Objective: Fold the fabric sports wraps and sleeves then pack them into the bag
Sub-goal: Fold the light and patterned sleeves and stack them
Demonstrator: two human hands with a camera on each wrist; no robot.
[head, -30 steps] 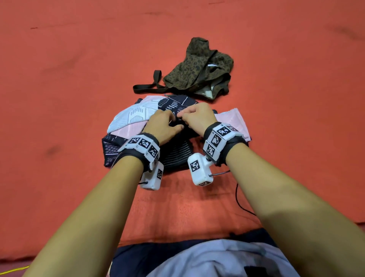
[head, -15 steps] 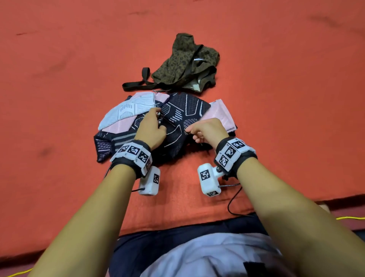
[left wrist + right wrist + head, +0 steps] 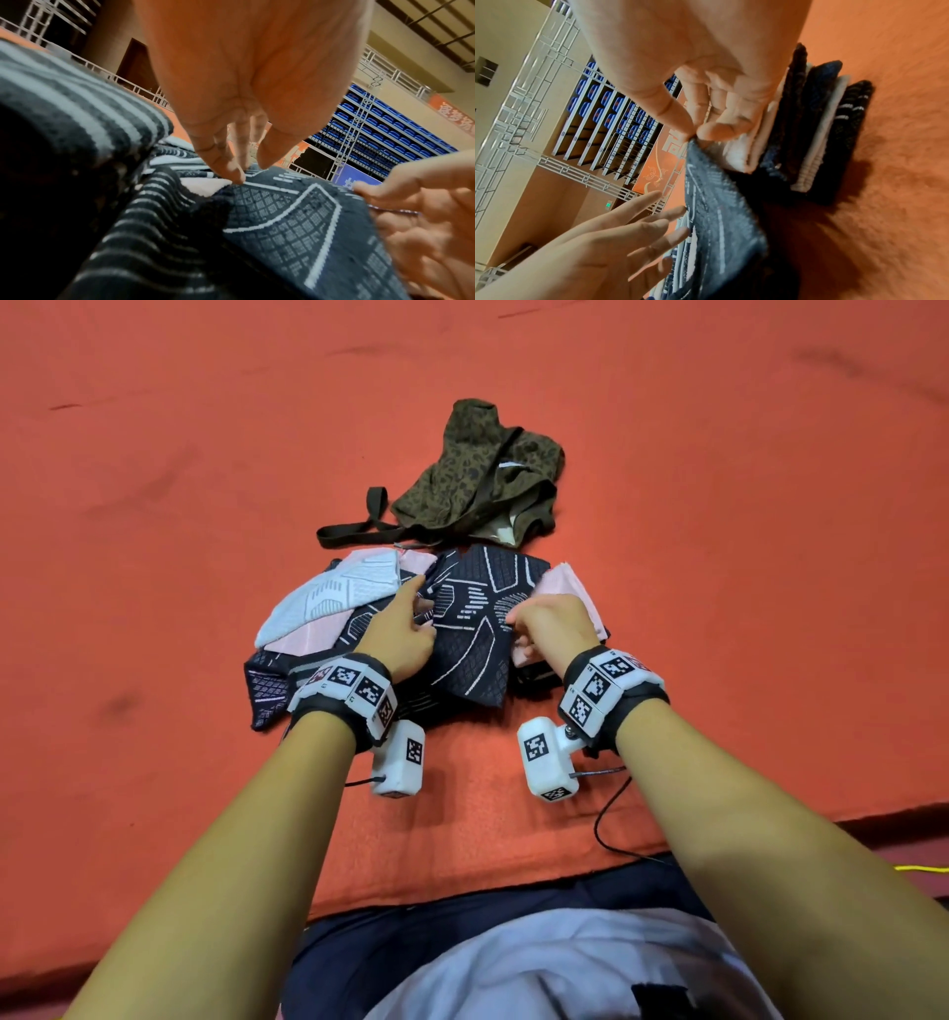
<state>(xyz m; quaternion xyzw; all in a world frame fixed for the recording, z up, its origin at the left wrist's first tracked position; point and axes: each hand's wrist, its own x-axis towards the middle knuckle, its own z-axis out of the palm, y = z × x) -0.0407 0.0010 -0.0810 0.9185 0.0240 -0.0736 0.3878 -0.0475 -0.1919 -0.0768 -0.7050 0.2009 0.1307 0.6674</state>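
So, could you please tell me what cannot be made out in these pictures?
- Bag interior: head view, its own crumpled fabric hides it.
- Lower sleeves in the pile: head view, covered by the dark patterned sleeve and both hands.
- Left hand fingertips: left wrist view, blurred.

An orange-red mat (image 3: 719,618) carries everything; its surface is felt-like, with a few faint dark smudges. A heap of fabric sleeves (image 3: 477,634) lies on it near the front edge: dark navy pieces with white line patterns, pale pink ones and a white-grey one, overlapping each other. Just beyond the heap lies a crumpled olive leopard-print bag (image 3: 477,474), its dark strap (image 3: 359,531) trailing left across the mat. A thin black cable (image 3: 606,819) runs over the mat's front edge.
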